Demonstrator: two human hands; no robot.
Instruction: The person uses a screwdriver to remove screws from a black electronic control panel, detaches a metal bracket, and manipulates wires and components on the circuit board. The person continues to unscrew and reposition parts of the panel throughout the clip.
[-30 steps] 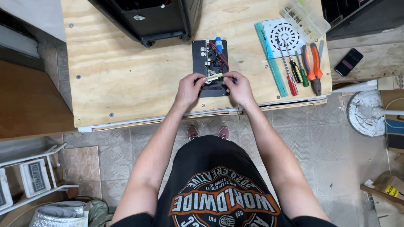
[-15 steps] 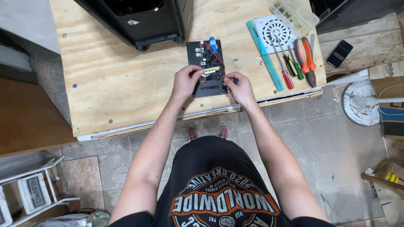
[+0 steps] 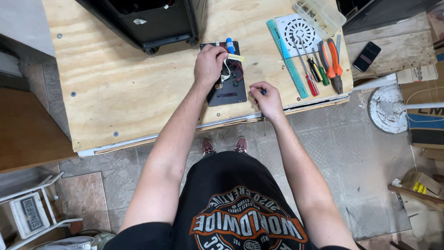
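Observation:
A black electronics board (image 3: 230, 94) with red and black wires, a blue cylinder (image 3: 230, 45) and a yellow tag (image 3: 236, 58) lies on the plywood table (image 3: 125, 92). My left hand (image 3: 210, 62) rests on the board's upper left and pinches its wires and small parts. My right hand (image 3: 267, 99) sits just off the board's lower right corner at the table's front edge. It is closed on a small blue-handled screwdriver (image 3: 263, 121), whose thin shaft points down past the edge.
A black case (image 3: 148, 18) stands at the table's back. To the right lie a teal ruler (image 3: 286, 55), a white round grille (image 3: 298, 28), screwdrivers and orange pliers (image 3: 332, 60), a clear parts box (image 3: 319, 11) and a phone (image 3: 368, 55). Cardboard boxes (image 3: 423, 122) sit on the floor.
My left hand slid up the board to its upper left. My right hand came off the board to its lower right corner, screwdriver in its grip.

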